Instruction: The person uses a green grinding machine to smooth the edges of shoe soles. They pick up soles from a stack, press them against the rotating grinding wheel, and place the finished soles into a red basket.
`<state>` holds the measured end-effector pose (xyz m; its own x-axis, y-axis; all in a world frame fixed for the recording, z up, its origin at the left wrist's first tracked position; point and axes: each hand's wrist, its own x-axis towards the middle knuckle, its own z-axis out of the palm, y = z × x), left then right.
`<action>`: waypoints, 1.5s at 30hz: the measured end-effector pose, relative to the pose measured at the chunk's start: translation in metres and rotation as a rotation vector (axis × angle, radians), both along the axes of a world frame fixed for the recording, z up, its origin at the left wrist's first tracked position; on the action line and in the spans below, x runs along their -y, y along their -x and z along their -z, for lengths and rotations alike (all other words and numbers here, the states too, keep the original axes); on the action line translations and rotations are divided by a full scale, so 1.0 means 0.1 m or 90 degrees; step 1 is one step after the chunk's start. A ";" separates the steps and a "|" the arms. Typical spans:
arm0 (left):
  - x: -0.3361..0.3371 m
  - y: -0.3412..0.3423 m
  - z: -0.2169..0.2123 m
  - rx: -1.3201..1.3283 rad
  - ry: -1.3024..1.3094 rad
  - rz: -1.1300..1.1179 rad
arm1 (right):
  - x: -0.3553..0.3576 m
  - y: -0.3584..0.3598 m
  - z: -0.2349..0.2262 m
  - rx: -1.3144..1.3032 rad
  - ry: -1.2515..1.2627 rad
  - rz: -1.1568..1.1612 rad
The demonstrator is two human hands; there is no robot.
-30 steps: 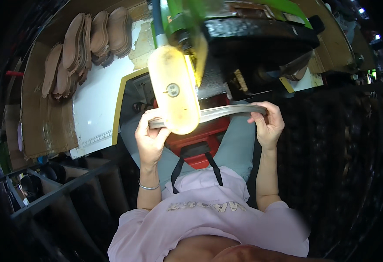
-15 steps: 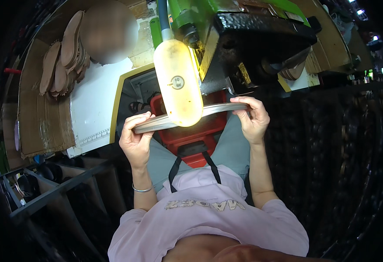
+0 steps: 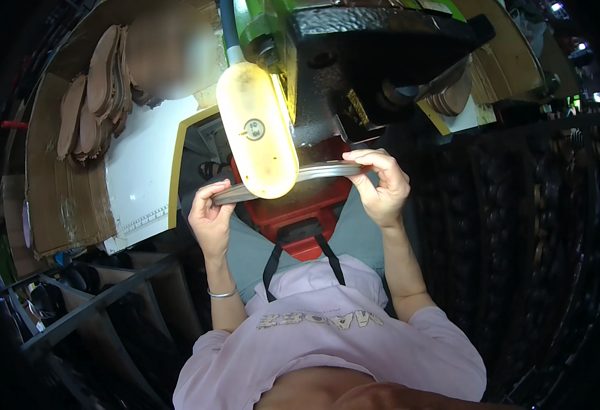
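Both my hands hold a long, thin, layered piece, edge-on like a shoe sole [image 3: 326, 171], above my lap. My left hand [image 3: 209, 210] pinches its left end between thumb and fingers. At the other end, my right hand [image 3: 382, 186] grips it the same way, slightly higher, so the piece tilts up to the right. A lit yellow lamp [image 3: 257, 130] hangs over it and hides part of its middle. Just beyond the right end is the dark metal underside of a green and black machine [image 3: 382, 44].
A cardboard box [image 3: 74, 205] with several brown soles [image 3: 102, 72] stands at the left, beside a white board [image 3: 136, 167] with a yellow edge. More soles [image 3: 452, 96] lie at the right. Below my hands is a red stool [image 3: 300, 213]; a dark rack [image 3: 102, 297] stands lower left.
My view has shifted slightly, so the lamp and machine appear further left. My right hand has come a little left and up; both hands still grip the sole.
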<state>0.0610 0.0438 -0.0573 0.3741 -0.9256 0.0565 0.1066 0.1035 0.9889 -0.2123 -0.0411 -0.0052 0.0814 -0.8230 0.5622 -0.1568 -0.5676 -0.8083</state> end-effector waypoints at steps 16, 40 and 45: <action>0.08 0.09 0.11 0.059 0.001 -0.038 | 0.03 -0.04 -0.04 -0.064 0.169 -0.003; 0.05 0.06 -0.24 0.340 0.186 -0.210 | 0.01 0.03 0.26 0.005 0.085 -0.015; 0.03 0.08 -0.39 0.419 0.220 -0.224 | 0.00 0.07 0.35 0.067 0.035 -0.042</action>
<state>0.0532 0.0408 -0.0187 0.4292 -0.6506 0.6266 -0.5799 0.3334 0.7434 -0.2198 -0.0416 -0.0403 0.0724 -0.7851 0.6152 -0.0331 -0.6183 -0.7852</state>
